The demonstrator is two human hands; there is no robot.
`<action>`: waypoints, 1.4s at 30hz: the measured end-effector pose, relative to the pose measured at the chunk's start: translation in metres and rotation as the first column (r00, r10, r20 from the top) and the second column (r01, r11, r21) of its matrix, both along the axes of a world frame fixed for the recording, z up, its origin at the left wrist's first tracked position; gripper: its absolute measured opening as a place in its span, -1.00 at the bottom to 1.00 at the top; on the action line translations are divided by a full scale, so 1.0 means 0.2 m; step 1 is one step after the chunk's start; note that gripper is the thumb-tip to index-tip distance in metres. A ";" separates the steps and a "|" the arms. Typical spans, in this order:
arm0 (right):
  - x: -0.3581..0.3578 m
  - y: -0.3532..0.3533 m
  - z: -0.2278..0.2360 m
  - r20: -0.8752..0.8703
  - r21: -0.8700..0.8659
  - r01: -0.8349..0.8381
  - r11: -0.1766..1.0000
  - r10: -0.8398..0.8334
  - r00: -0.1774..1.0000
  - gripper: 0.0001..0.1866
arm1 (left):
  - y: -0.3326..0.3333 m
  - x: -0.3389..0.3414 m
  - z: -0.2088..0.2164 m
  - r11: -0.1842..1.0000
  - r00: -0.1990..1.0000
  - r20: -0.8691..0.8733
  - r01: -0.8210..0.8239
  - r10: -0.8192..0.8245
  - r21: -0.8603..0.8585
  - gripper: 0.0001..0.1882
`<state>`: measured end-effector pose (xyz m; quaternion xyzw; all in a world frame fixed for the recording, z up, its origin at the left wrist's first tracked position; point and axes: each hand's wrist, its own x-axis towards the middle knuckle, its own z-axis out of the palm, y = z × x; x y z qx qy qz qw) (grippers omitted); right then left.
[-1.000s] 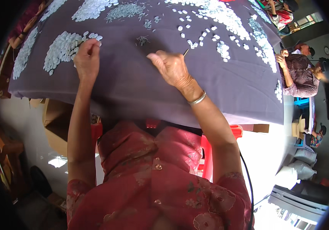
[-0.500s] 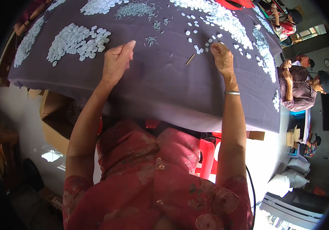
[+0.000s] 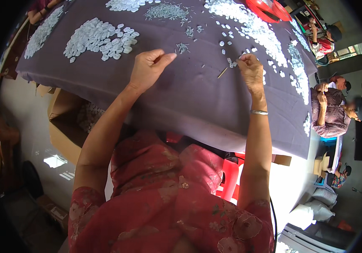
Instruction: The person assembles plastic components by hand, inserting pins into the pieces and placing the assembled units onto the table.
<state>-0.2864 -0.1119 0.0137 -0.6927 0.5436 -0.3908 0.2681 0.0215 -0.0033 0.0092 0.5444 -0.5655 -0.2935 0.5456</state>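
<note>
My left hand (image 3: 150, 71) is curled closed, its thumb stretched toward a small cluster of thin grey metal pins (image 3: 182, 47) on the dark tablecloth (image 3: 176, 92). Whatever its folded fingers hold is hidden. On the right, my right hand (image 3: 251, 72) pinches thumb and fingers together beside a few small white plastic pieces (image 3: 232, 63). Too little shows at those fingertips to name anything held. A thin brass-coloured stick (image 3: 222, 73) lies just left of my right hand. Left of my left hand spreads a heap of white oval pieces (image 3: 98, 39).
A larger pin heap (image 3: 166, 11) lies at the far middle. White pieces (image 3: 261, 36) form a long band at the right, near red basins (image 3: 269, 10). An open cardboard box (image 3: 65, 122) stands below the table's left edge. Other people sit at right and far left.
My left hand has moved right, its thumb now closer to the small pin cluster. My right hand has come slightly nearer the few white pieces. The whole view has shifted a little.
</note>
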 end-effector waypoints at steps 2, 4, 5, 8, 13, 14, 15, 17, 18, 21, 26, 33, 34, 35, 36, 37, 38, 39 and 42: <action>0.18 0.11 0.08 0.383 0.081 -0.162 0.983 0.120 0.916 -0.92 | 0.01 -0.02 0.01 0.998 0.999 -0.021 0.048 -0.049 -0.039 -0.74; 0.32 0.18 0.10 0.441 0.088 -0.295 0.951 0.229 0.868 -0.89 | 0.01 -0.01 -0.02 0.997 0.999 0.020 0.036 -0.034 -0.063 -0.86; 0.38 0.21 0.11 0.442 0.105 -0.309 0.945 0.235 0.866 -0.89 | 0.01 -0.02 -0.03 0.994 0.998 -0.024 0.060 -0.063 -0.091 -0.89; 0.54 0.28 0.10 0.468 0.113 -0.358 0.927 0.269 0.842 -0.89 | -0.01 -0.05 -0.08 0.980 0.985 -0.107 0.115 -0.134 -0.163 -0.83; 0.67 0.32 0.04 0.561 0.078 -0.392 0.917 0.285 0.777 -0.89 | 0.01 -0.09 -0.04 0.982 0.968 -0.178 0.162 -0.177 -0.098 -0.75; 0.68 0.32 0.03 0.578 0.078 -0.400 0.913 0.286 0.765 -0.89 | 0.01 -0.08 -0.05 0.983 0.969 -0.178 0.156 -0.170 -0.094 -0.75; 0.69 0.33 0.02 0.594 0.077 -0.407 0.910 0.286 0.752 -0.90 | 0.01 -0.08 -0.06 0.982 0.974 -0.149 0.154 -0.169 -0.108 -0.76; 0.71 0.35 0.02 0.589 0.084 -0.405 0.910 0.282 0.757 -0.89 | 0.01 -0.06 -0.07 0.981 0.979 -0.120 0.153 -0.167 -0.116 -0.78; 0.71 0.35 0.01 0.582 0.087 -0.399 0.913 0.278 0.764 -0.89 | 0.01 -0.06 -0.07 0.980 0.968 -0.172 0.164 -0.182 -0.112 -0.80; 0.69 0.37 0.00 0.500 0.011 -0.335 0.942 0.285 0.818 -0.88 | 0.01 -0.09 -0.07 0.975 0.942 -0.258 0.197 -0.217 -0.101 -0.84; 0.73 0.36 -0.07 0.378 -0.234 -0.285 0.929 0.357 0.854 -0.88 | 0.01 -0.07 -0.06 0.981 0.919 -0.344 0.181 -0.192 -0.063 -0.87; 0.70 0.36 0.00 0.553 -0.061 -0.494 0.867 0.442 0.706 -0.92 | 0.00 -0.01 0.00 0.942 0.794 -0.574 0.317 -0.198 0.114 -0.90; 0.68 0.35 0.00 0.550 -0.063 -0.488 0.870 0.439 0.710 -0.92 | 0.01 -0.01 0.00 0.940 0.792 -0.575 0.324 -0.205 0.110 -0.90; 0.67 0.34 0.00 0.626 -0.025 -0.551 0.834 0.443 0.642 -0.91 | 0.01 -0.01 0.01 0.912 0.739 -0.633 0.392 -0.233 0.121 -0.91; 0.66 0.33 0.00 0.698 0.005 -0.613 0.790 0.436 0.568 -0.90 | 0.01 -0.01 0.01 0.880 0.681 -0.687 0.458 -0.255 0.127 -0.93; 0.66 0.34 0.01 0.696 0.003 -0.612 0.791 0.437 0.569 -0.90 | 0.01 -0.01 0.01 0.879 0.680 -0.687 0.460 -0.258 0.125 -0.93; 0.65 0.34 0.01 0.738 0.039 -0.650 0.759 0.417 0.531 -0.90 | 0.01 -0.01 0.00 0.854 0.638 -0.713 0.510 -0.292 0.106 -0.92; 0.65 0.35 0.02 0.778 0.072 -0.688 0.722 0.392 0.492 -0.89 | 0.01 -0.01 -0.01 0.826 0.593 -0.737 0.557 -0.324 0.086 -0.92; 0.65 0.35 0.02 0.782 0.119 -0.690 0.714 0.361 0.508 -0.89 | 0.01 -0.03 -0.01 0.833 0.573 -0.760 0.548 -0.308 0.076 -0.90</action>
